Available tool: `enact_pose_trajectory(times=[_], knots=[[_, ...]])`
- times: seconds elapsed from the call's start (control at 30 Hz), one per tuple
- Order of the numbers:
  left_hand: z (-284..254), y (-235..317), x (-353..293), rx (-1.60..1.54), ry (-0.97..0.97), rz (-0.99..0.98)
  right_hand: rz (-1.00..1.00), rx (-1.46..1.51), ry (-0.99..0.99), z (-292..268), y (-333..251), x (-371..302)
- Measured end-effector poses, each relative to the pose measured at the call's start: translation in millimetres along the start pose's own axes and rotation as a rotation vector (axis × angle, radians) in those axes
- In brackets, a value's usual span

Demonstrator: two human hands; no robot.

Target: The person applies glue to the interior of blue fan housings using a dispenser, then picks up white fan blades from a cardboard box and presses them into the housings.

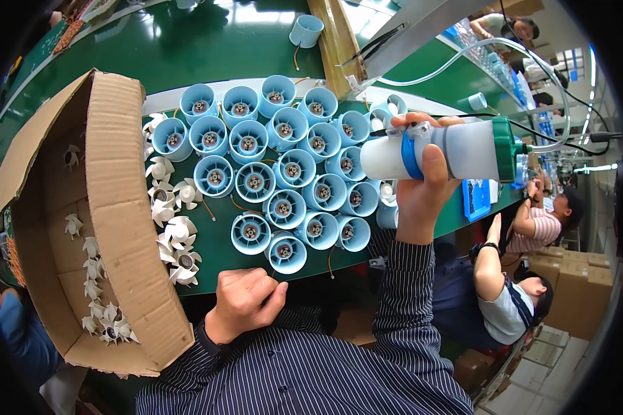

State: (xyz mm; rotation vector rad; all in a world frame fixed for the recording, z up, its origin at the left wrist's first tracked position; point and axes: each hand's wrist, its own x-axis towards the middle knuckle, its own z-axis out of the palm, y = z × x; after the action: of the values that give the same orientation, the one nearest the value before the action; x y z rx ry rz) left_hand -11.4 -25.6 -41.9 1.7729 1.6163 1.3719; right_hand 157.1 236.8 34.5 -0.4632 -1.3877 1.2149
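Observation:
My right hand [422,181] grips a white power tool [450,149] with a blue band and a green rear end, held level above the right side of a cluster of several light-blue round fan housings [284,166] with small motors inside. They stand close together on the green table [208,48]. My left hand [246,301] is closed in a fist at the table's near edge, just below the nearest housing [286,254], holding nothing that I can see. White fan impellers [176,238] lie scattered left of the housings.
A large open cardboard box [97,228] with more white impellers inside lies tipped at the left. A clear hose [464,59] and cables run from the tool. A loose blue housing [305,30] stands at the back. Other people sit at the right beside stacked cardboard boxes [574,283].

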Motion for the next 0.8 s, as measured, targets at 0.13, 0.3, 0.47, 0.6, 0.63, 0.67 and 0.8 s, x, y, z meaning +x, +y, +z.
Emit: enact_pose_trajectory(times=[0.13, 0.3, 0.47, 0.6, 0.63, 0.67, 0.8], knots=[[-1, 0, 1, -0.013, -0.005, -0.012, -0.042, -0.074, -0.007, 8, -18, 12], [-5, 2, 3, -0.082, -0.002, -0.031, -0.044, -0.099, 0.008, 21, -20, 33], [-13, 7, 2, -0.029, 0.005, -0.075, -0.037, -0.091, 0.035, 22, 8, 53], [-9, 1, -3, -0.049, 0.006, -0.083, -0.009, -0.112, 0.068, 18, 20, 54], [-9, 0, -3, -0.05, 0.007, -0.083, -0.005, -0.109, 0.071, 17, 21, 55], [-8, -1, -3, -0.033, 0.015, -0.071, -0.001, -0.108, 0.075, 15, 21, 55], [-7, -1, -3, 0.001, 0.027, -0.047, -0.013, -0.09, 0.066, 13, 23, 54]])
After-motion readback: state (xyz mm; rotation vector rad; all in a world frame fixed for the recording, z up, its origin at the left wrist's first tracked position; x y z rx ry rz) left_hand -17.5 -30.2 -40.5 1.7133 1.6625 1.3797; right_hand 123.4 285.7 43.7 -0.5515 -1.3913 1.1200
